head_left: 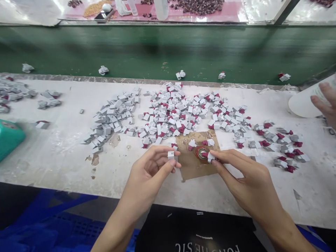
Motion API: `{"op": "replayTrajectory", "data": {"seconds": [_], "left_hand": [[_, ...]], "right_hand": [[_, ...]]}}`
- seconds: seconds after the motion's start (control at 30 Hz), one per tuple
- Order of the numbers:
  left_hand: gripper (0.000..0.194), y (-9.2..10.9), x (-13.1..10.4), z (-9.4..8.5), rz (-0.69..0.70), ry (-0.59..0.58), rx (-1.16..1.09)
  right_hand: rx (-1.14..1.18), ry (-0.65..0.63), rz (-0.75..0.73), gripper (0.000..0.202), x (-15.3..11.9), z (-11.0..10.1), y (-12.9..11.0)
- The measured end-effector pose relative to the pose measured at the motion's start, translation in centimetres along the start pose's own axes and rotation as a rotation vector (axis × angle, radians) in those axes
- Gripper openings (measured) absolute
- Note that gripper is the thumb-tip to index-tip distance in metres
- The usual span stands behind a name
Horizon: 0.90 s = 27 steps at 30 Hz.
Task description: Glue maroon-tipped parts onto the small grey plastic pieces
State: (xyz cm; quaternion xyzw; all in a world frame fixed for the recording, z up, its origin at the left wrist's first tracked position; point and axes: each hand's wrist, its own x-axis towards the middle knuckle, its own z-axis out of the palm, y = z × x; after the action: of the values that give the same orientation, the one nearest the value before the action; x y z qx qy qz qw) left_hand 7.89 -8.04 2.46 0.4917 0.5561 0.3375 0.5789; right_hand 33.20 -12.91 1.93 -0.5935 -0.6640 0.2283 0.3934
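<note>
My left hand (154, 175) is closed around a small light-grey plastic block (170, 154), pinched between thumb and fingers. My right hand (233, 168) pinches a grey-and-maroon plastic piece (210, 156) over a small round metal-centred dish with a red rim (201, 153). That dish sits on a brown cardboard square (194, 171). Two more grey-and-maroon pieces lie on the cardboard beside it, one of them a piece at the upper left (192, 144). Just beyond my hands spreads a big heap of grey and maroon pieces (173, 112); to its left are plain grey blocks (115, 113).
A green conveyor belt (157, 49) runs behind the white table (65, 157), carrying several spaced pieces. At right, another person's hand (327, 101) is at a white container (301, 103). A teal box (9, 140) stands at the left edge. More grey-and-maroon pieces (286, 143) lie right.
</note>
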Motion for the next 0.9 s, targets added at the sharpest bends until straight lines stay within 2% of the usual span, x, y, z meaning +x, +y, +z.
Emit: {"op": "replayTrajectory", "data": {"seconds": [0.13, 0.23, 0.33, 0.47, 0.63, 0.9], "left_hand": [[0.015, 0.4, 0.1, 0.6, -0.002, -0.043, 0.036], [0.014, 0.8, 0.4, 1.5, 0.032, -0.060, 0.031], [0.012, 1.5, 1.1, 3.1, 0.049, -0.116, -0.070], [0.012, 2.4, 2.3, 5.3, 0.048, -0.195, -0.189], [0.014, 2.3, 2.9, 6.6, 0.064, -0.262, -0.245], [0.014, 2.0, 2.9, 6.6, 0.069, -0.307, -0.246]], "right_hand": [[0.062, 0.016, 0.066, 0.024, -0.2, -0.2, -0.2], [0.177, 0.071, 0.207, 0.021, -0.4, -0.6, -0.2], [0.439, 0.102, 0.370, 0.018, -0.1, -0.9, 0.1], [0.746, 0.110, 0.476, 0.015, 0.8, -1.0, 0.3], [0.772, 0.147, 0.496, 0.018, 1.2, -1.1, 0.3], [0.734, 0.145, 0.494, 0.017, 0.5, -1.0, 1.1]]}}
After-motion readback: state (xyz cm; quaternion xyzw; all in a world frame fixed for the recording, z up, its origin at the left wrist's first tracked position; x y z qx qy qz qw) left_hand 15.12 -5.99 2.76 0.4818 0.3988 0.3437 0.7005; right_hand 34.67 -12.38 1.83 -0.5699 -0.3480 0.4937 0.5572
